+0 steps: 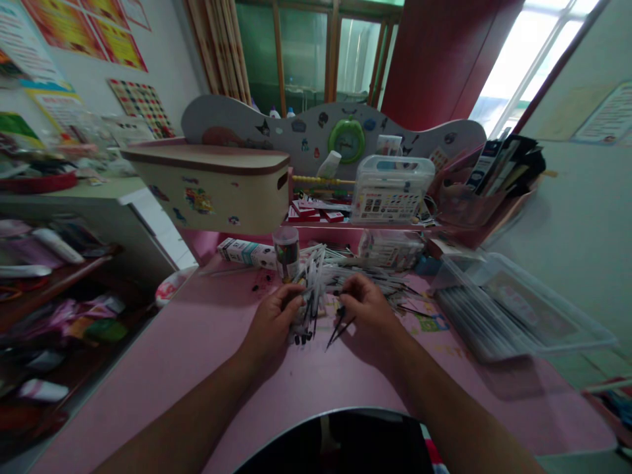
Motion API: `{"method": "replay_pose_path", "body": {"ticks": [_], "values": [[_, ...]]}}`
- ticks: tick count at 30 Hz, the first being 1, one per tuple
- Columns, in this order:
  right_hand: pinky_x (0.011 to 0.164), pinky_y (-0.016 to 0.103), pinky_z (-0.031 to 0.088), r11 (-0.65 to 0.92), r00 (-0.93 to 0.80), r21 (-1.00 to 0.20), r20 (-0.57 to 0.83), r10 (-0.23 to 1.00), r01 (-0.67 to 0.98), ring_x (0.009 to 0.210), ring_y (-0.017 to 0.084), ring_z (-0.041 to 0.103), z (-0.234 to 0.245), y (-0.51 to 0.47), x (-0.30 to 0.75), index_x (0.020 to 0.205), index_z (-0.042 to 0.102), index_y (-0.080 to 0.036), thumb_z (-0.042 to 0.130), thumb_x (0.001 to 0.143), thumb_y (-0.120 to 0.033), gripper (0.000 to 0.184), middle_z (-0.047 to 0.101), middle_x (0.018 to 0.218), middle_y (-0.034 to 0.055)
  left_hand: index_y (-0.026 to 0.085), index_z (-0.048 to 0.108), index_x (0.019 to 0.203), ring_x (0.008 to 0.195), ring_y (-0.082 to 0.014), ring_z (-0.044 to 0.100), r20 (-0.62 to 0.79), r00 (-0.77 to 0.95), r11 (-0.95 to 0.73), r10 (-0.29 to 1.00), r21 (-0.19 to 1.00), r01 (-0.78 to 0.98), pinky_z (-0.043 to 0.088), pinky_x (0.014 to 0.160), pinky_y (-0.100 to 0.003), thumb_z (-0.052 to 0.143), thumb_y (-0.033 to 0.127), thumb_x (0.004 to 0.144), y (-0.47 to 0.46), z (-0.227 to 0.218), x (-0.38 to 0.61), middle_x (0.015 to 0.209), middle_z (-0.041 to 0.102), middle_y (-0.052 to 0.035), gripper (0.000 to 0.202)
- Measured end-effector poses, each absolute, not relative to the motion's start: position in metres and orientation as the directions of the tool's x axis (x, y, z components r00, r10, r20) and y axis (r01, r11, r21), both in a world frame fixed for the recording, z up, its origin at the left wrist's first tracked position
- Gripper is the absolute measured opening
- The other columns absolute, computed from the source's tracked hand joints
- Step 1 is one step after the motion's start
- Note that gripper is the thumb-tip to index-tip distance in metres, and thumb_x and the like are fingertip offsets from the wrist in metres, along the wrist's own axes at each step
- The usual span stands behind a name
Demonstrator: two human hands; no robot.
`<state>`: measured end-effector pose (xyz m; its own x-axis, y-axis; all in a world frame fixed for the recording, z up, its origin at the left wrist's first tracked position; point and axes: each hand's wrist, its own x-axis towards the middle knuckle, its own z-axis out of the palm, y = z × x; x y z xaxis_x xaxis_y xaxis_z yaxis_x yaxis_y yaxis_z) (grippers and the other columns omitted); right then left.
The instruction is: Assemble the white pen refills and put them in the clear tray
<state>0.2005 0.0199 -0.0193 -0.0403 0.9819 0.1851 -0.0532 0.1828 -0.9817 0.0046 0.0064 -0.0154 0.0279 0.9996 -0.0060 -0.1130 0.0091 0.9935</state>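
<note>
My left hand (271,318) is closed at the left side of a bundle of thin whitish pen refills (314,280) with dark ends, which leans upward over the desk. Its thumb and fingers press against the bundle. Small black caps (302,339) lie just below it. To the right, my right hand (364,301) pinches a few slim dark-tipped pen refills (340,329), their points directed down toward me; the grip partly hides them. Behind both hands spreads a loose heap of more pen refills (380,280).
The pink desk (197,368) carries a clear cylindrical jar (287,253), a long printed box (247,253) and, at right, an open transparent bin (548,329) with grey sticks. Above, a shelf holds a lidded cream box (212,197), a clear carry case (394,191) and a green clock (346,141).
</note>
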Motion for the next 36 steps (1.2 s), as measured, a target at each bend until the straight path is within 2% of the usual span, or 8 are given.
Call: {"method": "replay_pose_path", "body": {"ticks": [2,6,12,20,26,32,34,36], "values": [[0.058,0.026,0.040,0.149,-0.001,-0.977,0.151,0.989,-0.154,0.061,0.013,0.052,-0.014,0.025,0.206,0.084,0.055,-0.024,0.065,0.074,-0.021,0.015,0.056,0.073,-0.0043,0.021,0.074,0.103,0.079,-0.0198,0.066,0.023,0.042,-0.022,0.999,0.999,-0.034,0.052,0.068,-0.030,0.069,0.033,0.084,0.005,-0.014,0.004,0.094,0.073,-0.0069,0.023],[0.064,0.027,0.043,0.184,0.035,-0.971,0.181,0.983,-0.155,0.066,0.013,0.053,-0.006,0.030,0.214,0.082,0.056,-0.024,0.068,0.070,-0.024,0.018,0.055,0.076,-0.0033,0.023,0.078,0.094,0.085,-0.0219,0.066,0.115,0.022,-0.117,0.993,0.988,0.104,0.051,0.077,-0.033,0.068,0.027,0.083,0.002,-0.007,0.004,0.093,0.074,-0.0066,0.016],[0.068,0.029,0.045,0.191,-0.004,-0.977,0.192,0.981,-0.092,0.072,0.016,0.055,-0.005,0.030,0.212,0.083,0.057,-0.024,0.069,0.070,-0.028,0.018,0.057,0.077,-0.0012,0.024,0.079,0.095,0.088,-0.0230,0.067,0.146,0.056,-0.153,0.988,0.974,0.166,0.051,0.078,-0.033,0.065,0.026,0.085,0.002,-0.005,0.003,0.094,0.075,-0.0067,0.017],[0.064,0.026,0.042,0.143,-0.010,-0.981,0.145,0.989,-0.133,0.068,0.014,0.052,-0.004,0.026,0.209,0.075,0.061,-0.022,0.074,0.067,-0.022,0.016,0.057,0.070,-0.0029,0.022,0.076,0.102,0.094,-0.0206,0.067,0.170,0.123,-0.200,0.978,0.933,0.300,0.051,0.085,-0.033,0.057,0.024,0.091,0.002,-0.007,0.000,0.100,0.075,-0.0042,0.021],[0.060,0.027,0.042,0.070,-0.022,-0.975,0.076,0.997,-0.210,0.067,0.014,0.052,0.001,0.021,0.206,0.077,0.062,-0.023,0.072,0.070,-0.022,0.012,0.058,0.071,-0.0021,0.022,0.076,0.100,0.096,-0.0221,0.069,0.197,0.122,-0.228,0.973,0.910,0.347,0.052,0.090,-0.036,0.058,0.025,0.090,0.005,-0.010,-0.002,0.101,0.076,-0.0052,0.021],[0.060,0.028,0.040,0.049,-0.060,-0.989,0.058,0.997,-0.136,0.068,0.015,0.051,0.002,0.022,0.212,0.077,0.064,-0.021,0.070,0.072,-0.024,0.008,0.060,0.072,-0.0001,0.023,0.078,0.104,0.099,-0.0221,0.069,0.235,0.116,-0.261,0.965,0.892,0.370,0.053,0.092,-0.036,0.058,0.025,0.089,0.007,-0.013,-0.005,0.104,0.077,-0.0047,0.024],[0.059,0.028,0.037,0.071,-0.072,-0.996,0.076,0.995,-0.059,0.066,0.015,0.049,0.001,0.021,0.214,0.075,0.063,-0.021,0.068,0.076,-0.025,0.007,0.057,0.070,-0.0002,0.024,0.078,0.104,0.099,-0.0218,0.069,0.230,0.129,-0.262,0.965,0.889,0.376,0.053,0.091,-0.035,0.058,0.025,0.090,0.007,-0.013,-0.006,0.104,0.077,-0.0044,0.024],[0.058,0.029,0.034,0.117,-0.093,-0.991,0.111,0.989,0.062,0.063,0.015,0.045,-0.001,0.021,0.215,0.070,0.060,-0.021,0.065,0.081,-0.028,0.014,0.053,0.066,-0.0006,0.023,0.078,0.104,0.097,-0.0215,0.069,0.217,0.146,-0.257,0.965,0.889,0.379,0.053,0.089,-0.034,0.057,0.025,0.091,0.007,-0.013,-0.006,0.103,0.077,-0.0043,0.024]]}}
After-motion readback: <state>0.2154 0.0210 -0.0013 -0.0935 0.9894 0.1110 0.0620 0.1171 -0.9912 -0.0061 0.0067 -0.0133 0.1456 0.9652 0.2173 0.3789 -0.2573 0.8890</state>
